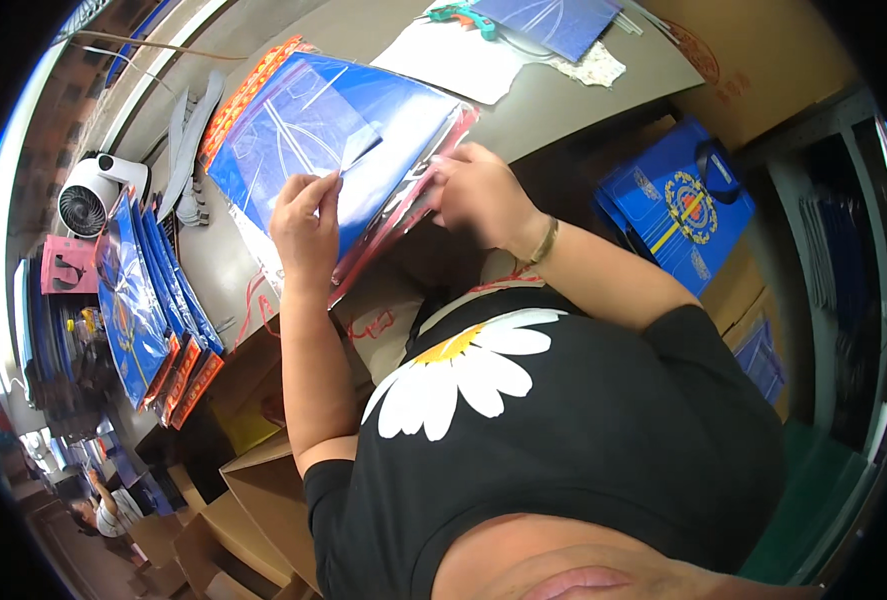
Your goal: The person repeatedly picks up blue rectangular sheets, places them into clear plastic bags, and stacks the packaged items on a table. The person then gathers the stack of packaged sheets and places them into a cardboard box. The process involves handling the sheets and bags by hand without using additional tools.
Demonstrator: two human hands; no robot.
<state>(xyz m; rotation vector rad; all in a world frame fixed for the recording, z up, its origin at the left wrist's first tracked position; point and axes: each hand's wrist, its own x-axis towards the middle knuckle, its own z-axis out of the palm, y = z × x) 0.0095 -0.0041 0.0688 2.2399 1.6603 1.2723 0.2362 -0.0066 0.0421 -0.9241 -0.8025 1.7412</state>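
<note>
On the table before me lies a large flat blue packet (388,95) in shiny clear plastic, with an orange-red patterned strip at its far left end. A smaller violet-blue translucent packet (298,125) with white lines rests on it. My left hand (306,225) is over the packet's near side, thumb and fingertips pinched together; whatever is between them is too small to make out. My right hand (483,195), partly blurred, has its fingers curled at the red-edged clear plastic bag (403,215) along the packet's right side.
Left stand blue plastic-wrapped packets (138,300) with red strips and a white fan (88,200). Far off are a teal tool (463,15) and white paper (448,60). A blue gift bag (678,205) stands right. Cardboard boxes (263,495) sit low left; a person (113,510) is beyond.
</note>
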